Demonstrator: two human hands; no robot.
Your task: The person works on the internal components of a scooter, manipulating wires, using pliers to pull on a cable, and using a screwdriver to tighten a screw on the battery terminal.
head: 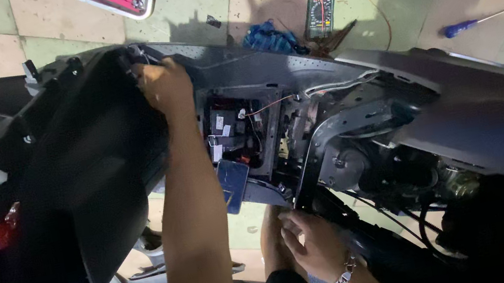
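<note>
Left hand (166, 84) fingers clamp the stiff, light black scooter panel (93, 168) at its top edge; right hand (313, 244) fingers curl under the frame (358, 120)

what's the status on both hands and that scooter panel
Left hand gripping top edge of black scooter body panel. Right hand at lower frame edge, under open battery bay. Loose cables close by.

Both forearms are bare, with no sleeves reaching them and no gloves on either hand. The left hand (166, 86), toward eleven o'clock, shows no ring or band. The right hand (313, 244), toward six o'clock, carries a silver chain-link bracelet (344, 275) with chunky metal links around its wrist. Dark, probably black clothing shows at the bottom edge, near six o'clock.
</note>
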